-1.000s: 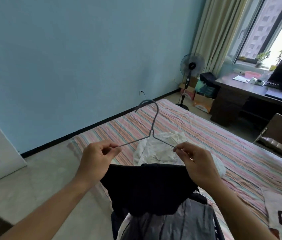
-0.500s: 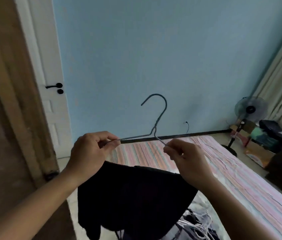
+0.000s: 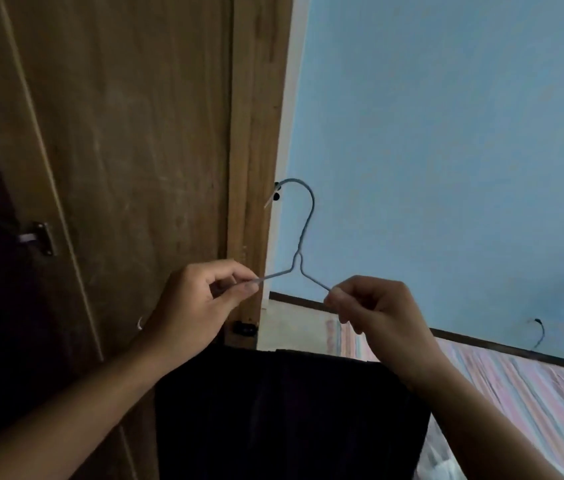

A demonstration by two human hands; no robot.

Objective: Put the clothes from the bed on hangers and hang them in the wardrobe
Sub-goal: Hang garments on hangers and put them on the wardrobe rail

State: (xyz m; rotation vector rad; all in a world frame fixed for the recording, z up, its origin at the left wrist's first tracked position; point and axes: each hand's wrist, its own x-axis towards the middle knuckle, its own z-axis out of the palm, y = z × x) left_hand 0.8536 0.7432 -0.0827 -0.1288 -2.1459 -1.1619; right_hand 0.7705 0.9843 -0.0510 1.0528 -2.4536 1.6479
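Head view: wardrobe door (image 3: 117, 133) beside hanger (image 3: 303, 237).

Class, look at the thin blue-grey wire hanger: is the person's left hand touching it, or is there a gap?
Touching. The head view shows the left hand pinching the thin blue-grey wire hanger at its left shoulder between thumb and fingers.

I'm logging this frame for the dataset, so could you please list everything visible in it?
Wire hanger: one, grey-blue, held up at centre, hook upward.
Dark garment: one, near black, draped below the hands.
Wardrobe door: one, brown wood, left.
Wall: light blue, right.
Bed: striped pink sheet, lower right.
Cable: one, dark, on the wall above the bed.
Left hand: pinches the hanger's left shoulder.
Right hand: pinches its right shoulder.
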